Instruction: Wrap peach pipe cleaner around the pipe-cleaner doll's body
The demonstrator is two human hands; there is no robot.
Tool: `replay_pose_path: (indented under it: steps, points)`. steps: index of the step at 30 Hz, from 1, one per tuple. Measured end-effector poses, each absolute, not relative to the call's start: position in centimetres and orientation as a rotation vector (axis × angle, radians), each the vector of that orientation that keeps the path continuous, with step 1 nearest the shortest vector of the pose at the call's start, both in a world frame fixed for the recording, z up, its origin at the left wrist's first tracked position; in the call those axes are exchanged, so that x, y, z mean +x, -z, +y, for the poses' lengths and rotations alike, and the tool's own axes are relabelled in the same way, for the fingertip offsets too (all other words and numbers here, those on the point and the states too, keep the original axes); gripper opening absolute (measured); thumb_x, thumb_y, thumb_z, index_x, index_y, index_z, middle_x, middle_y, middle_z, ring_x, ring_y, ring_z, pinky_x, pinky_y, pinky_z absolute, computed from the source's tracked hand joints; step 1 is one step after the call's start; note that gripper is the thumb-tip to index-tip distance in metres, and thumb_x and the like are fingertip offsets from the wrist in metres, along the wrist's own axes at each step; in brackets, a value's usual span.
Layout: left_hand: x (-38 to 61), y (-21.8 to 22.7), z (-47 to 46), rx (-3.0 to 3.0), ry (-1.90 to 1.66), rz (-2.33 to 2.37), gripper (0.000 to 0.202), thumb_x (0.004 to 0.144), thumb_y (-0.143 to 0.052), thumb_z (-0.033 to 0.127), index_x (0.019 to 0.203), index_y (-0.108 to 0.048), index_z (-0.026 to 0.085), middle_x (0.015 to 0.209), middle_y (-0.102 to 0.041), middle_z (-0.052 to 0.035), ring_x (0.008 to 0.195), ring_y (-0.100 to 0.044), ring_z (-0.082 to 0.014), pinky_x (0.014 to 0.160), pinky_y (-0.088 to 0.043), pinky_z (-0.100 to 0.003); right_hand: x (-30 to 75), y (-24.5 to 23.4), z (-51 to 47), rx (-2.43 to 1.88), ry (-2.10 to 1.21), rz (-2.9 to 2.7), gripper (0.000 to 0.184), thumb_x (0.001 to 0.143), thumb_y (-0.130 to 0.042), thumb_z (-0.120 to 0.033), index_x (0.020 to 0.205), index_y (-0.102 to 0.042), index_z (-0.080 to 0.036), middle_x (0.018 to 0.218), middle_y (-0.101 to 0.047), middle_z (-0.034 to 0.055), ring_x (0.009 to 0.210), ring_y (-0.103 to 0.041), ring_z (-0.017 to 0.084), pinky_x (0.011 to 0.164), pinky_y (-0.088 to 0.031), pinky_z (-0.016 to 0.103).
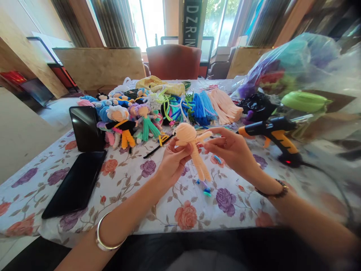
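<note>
Head view: peach doll (191,146) held between hands; left hand (173,160); right hand (231,150)

Bright daylight pours from the overexposed tall glass windows (146,22) far beyond the hands, lighting the floral-clothed tabletop (135,188) evenly with soft shadows, while wide-angle distortion bends and blurs the edges, especially right.

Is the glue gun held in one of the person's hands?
No, the glue gun stands on the table to the right, while both the left hand and the right hand hold the peach doll.
</note>
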State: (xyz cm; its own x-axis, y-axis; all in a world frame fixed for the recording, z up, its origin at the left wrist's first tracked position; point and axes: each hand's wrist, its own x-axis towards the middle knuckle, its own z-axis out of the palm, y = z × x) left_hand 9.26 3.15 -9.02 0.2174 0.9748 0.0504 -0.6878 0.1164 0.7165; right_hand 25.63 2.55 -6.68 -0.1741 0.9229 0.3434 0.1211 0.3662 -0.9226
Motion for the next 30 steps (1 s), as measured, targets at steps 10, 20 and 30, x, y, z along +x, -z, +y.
replay_pose_path:
  steps: [10, 20, 30]
  points:
    - [9.3, 9.2, 3.1, 0.777, -1.269, 0.581, 0.046, 0.048, -0.089, 0.020, 0.080, -0.057, 0.018, 0.070, -0.072, 0.0049, 0.063, -0.070, -0.0121, 0.066, -0.056, -0.022, 25.8, 6.4, 2.4, -0.947, -0.757, -1.743, 0.020, 0.081, -0.067, -0.038, 0.074, -0.070, -0.019, 0.073, -0.067, 0.0007, 0.063, -0.057, 0.011, 0.054, -0.045, 0.023]
    - [9.3, 9.3, 3.1, 0.796, -1.273, 0.531, 0.042, 0.046, -0.090, 0.017, 0.076, -0.061, 0.018, 0.064, -0.072, 0.0049, 0.058, -0.068, -0.0094, 0.061, -0.056, -0.019, 26.3, 6.2, 2.4, -0.858, -0.489, -1.834, 0.008, 0.075, -0.075, -0.031, 0.074, -0.072, -0.023, 0.082, -0.072, 0.0022, 0.074, -0.065, 0.015, 0.054, -0.048, 0.025]
    - [9.3, 9.3, 3.4, 1.094, -1.402, 0.528, 0.041, 0.044, -0.089, 0.012, 0.072, -0.060, 0.020, 0.068, -0.071, 0.0068, 0.062, -0.067, -0.0101, 0.058, -0.056, -0.019, 26.0, 5.7, 1.5, -0.798, -0.382, -1.768, 0.008, 0.074, -0.075, -0.022, 0.068, -0.071, -0.026, 0.074, -0.071, -0.0007, 0.068, -0.066, 0.014, 0.051, -0.047, 0.025]
